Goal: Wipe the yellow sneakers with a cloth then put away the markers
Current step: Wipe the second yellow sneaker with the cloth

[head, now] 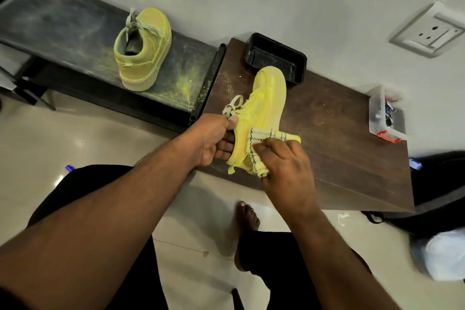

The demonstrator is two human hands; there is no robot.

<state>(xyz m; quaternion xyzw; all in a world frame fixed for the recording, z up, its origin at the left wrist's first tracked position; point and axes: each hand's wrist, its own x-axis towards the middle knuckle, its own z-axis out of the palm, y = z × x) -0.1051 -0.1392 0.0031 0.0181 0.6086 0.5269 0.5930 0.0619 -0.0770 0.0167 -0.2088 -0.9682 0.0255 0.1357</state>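
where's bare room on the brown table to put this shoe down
Bare brown table lies between the shoe and the clear box. It is crowded around the black tray and both hands.

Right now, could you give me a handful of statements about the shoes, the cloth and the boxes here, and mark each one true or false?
1. The right hand presses a yellow-stained cloth with dark stitching against the bright yellow sneaker on the brown wooden board. True.
2. The left hand rests flat on the board. False: it grips that sneaker at its opening.
3. The second, duller yellow sneaker stands on the dark bench. True.
4. The black plastic tray holds the second sneaker. False: no sneaker lies in it.
5. The clear plastic box with a red latch sits at the board's right end. True.
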